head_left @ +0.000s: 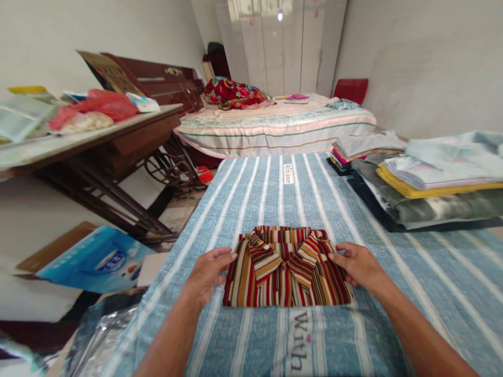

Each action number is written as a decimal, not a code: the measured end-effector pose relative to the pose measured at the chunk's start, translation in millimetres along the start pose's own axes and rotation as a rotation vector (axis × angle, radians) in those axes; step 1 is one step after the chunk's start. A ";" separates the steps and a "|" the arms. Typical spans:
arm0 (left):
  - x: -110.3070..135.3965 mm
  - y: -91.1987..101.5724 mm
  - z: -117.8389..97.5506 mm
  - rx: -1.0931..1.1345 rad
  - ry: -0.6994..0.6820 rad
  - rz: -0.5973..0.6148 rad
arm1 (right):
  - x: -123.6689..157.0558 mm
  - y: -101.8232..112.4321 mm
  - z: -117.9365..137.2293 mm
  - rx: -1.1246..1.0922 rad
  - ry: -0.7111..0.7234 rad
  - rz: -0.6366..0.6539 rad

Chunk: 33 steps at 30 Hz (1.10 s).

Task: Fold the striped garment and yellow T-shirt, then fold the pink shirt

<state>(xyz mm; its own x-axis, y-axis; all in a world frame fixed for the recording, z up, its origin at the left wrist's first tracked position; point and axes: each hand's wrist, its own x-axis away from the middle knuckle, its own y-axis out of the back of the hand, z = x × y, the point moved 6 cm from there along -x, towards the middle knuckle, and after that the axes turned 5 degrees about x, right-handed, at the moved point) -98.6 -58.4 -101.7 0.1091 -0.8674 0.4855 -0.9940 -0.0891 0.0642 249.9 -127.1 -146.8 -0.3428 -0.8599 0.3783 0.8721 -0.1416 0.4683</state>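
Nearest the camera, a blue cloth with white stripes (267,345) was spread out, the word "With" printed sideways on it. At the far left, a blue box (112,262) was seen beside the cloth, tilted. The left hand (208,275) was held half open, its thumb and forefinger laid at the left edge of a folded striped shirt (288,269). The shirt was set flat on the cloth between both hands, its collar spread on top. Its right edge was touched by the right hand (359,267), whose thumb was rested on the fabric and whose other fingers were loosely curled; whether either edge was pinched could not be told. Farther right, folded clothes (440,180) were stacked on the cloth, well apart from the shirt.
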 end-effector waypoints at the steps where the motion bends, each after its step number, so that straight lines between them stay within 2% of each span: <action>1: -2.7 -0.2 0.5 0.009 0.012 0.010 | -0.4 -2.5 1.7 -0.013 -0.019 0.023; 9: -14.9 -8.6 3.2 -0.009 0.073 0.120 | -11.5 -12.0 1.0 -0.123 -0.031 0.068; 14: -19.6 -16.1 2.0 -0.030 0.054 0.154 | -12.8 -7.3 16.5 -0.035 0.216 -0.063; 16: -20.2 -18.1 0.9 -0.020 0.033 0.161 | -9.0 -6.4 23.3 -0.020 0.267 -0.109; 19: -18.3 -19.9 -1.9 0.003 0.009 0.176 | -5.1 -10.3 26.4 -0.207 0.216 -0.086; 25: -16.3 -18.8 -4.5 0.093 0.056 0.246 | -3.7 -20.9 22.7 -0.686 0.022 0.081; 30: -28.8 -17.9 -1.0 0.137 0.063 0.354 | 1.7 -17.2 24.9 -0.703 0.005 0.149; 33: -35.3 -21.3 1.5 0.095 0.074 0.358 | -2.2 -16.9 23.2 -0.664 0.018 0.103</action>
<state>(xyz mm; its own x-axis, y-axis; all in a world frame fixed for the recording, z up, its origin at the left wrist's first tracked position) -81.3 -26.6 -121.5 -0.2485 -0.8142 0.5248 -0.9656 0.1653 -0.2009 227.8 -111.5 -137.1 -0.2451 -0.8923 0.3791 0.9316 -0.3250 -0.1627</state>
